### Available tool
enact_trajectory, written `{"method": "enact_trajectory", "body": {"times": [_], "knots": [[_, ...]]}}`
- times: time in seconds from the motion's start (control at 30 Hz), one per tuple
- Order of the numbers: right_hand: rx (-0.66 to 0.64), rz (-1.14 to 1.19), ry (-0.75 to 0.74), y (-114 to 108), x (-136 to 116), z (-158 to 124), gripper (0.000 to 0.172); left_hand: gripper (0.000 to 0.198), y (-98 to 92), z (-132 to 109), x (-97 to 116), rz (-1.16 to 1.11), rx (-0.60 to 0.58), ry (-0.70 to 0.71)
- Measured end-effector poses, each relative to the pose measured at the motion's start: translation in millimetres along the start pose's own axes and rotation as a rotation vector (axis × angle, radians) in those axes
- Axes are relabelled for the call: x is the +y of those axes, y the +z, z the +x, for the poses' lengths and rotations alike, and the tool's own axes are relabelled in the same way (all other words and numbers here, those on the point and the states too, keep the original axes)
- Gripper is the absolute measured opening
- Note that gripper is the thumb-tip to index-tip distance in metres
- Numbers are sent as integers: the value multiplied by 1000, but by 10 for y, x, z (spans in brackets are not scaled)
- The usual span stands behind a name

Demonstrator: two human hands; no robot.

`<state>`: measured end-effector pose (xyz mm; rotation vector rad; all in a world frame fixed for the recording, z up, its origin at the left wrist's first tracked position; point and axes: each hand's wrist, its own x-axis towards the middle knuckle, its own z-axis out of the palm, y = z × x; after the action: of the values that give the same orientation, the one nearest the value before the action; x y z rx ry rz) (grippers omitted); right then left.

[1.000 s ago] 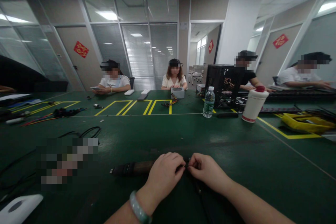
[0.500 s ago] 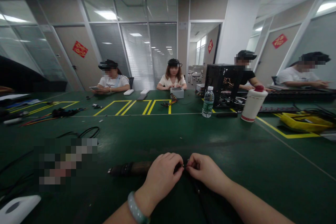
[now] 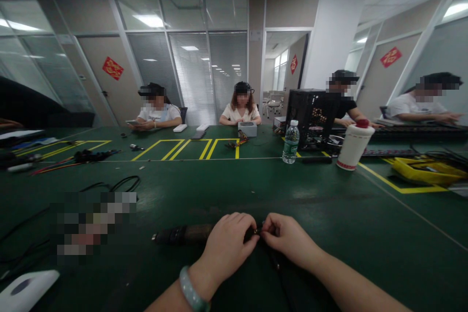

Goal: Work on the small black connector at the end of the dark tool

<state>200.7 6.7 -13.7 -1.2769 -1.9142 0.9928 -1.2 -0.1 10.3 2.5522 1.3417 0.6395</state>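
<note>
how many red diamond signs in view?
3: the left sign on the left door, the middle sign on the middle door, the right sign on the right door. More may be hidden.

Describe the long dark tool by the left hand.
Long and roughly cylindrical, the dark tool has a brownish section, a black ringed section and a shiny, metal-looking tip at its left end. It lies on the green tabletop, its right part hidden behind the left hand; whether they touch is unclear.

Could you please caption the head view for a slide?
Left hand and right hand pinch at a small part near a dark tool.
</note>
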Motion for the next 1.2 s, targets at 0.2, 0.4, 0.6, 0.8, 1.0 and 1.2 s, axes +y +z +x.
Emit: {"method": "enact_trajectory", "body": {"times": [0.2,0.4,0.6,0.8,1.0,1.2], "knots": [[0,-10,-6,1,1,-4,1,17,-5,-4,-2,-25,-3,40],[2,-14,-2,13,23,-7,1,15,22,-8,-25,-19,5,9],[4,-55,-4,25,25,-6,4,10,66,8,-43,6,10,22],[22,-79,6,35,56,45,4,11,66,34,-43,21,10,4],[14,-43,9,27,35,29,2,11,26,24,-23,39,6,-3],[12,-41,12,18,2,29,2,15,30,21,-42,23,6,26]]}}
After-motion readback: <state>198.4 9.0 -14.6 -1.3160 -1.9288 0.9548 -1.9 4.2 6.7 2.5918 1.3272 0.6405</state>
